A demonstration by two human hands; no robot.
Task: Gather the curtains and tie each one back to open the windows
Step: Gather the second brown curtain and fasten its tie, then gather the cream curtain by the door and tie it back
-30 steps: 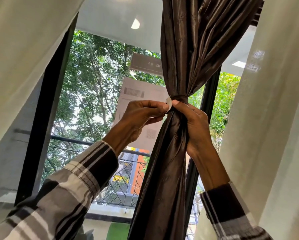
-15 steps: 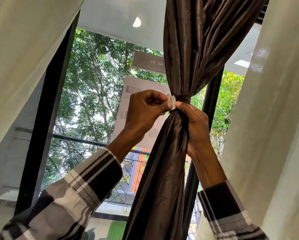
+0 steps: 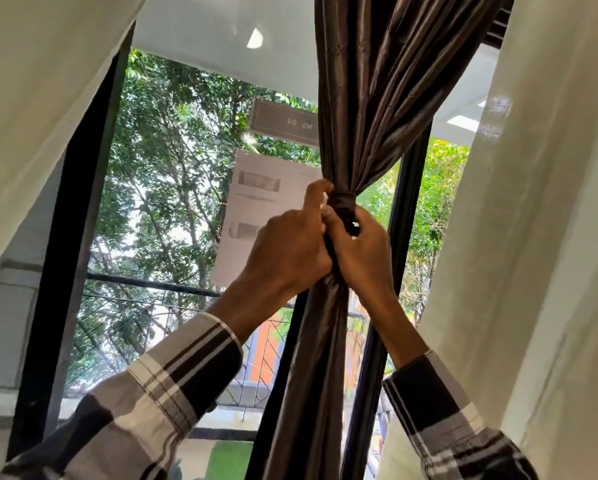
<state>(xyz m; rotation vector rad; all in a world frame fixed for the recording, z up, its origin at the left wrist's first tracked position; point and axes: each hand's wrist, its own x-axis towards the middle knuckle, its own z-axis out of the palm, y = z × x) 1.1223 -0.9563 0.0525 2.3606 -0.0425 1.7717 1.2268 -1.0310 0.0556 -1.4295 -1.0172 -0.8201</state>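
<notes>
A dark brown satin curtain (image 3: 370, 84) hangs in front of the window, gathered into a narrow bunch. A matching brown tieback band (image 3: 342, 202) wraps the bunch at its waist. My left hand (image 3: 290, 247) presses against the left side of the bunch just under the band, its forefinger raised against the band. My right hand (image 3: 363, 251) grips the bunch from the right, thumb near the band. A small white tab shows between my fingers; which hand holds it I cannot tell. Below my hands the curtain falls straight down.
Cream curtains hang at the left (image 3: 31, 98) and at the right (image 3: 547, 237). A black window frame post (image 3: 394, 237) stands just behind the brown curtain. Papers (image 3: 256, 209) are stuck on the glass. Trees and a balcony railing lie outside.
Both hands have closed in on the gathered curtain below the band. The white tab, earlier pinched openly between my fingers, is now mostly hidden.
</notes>
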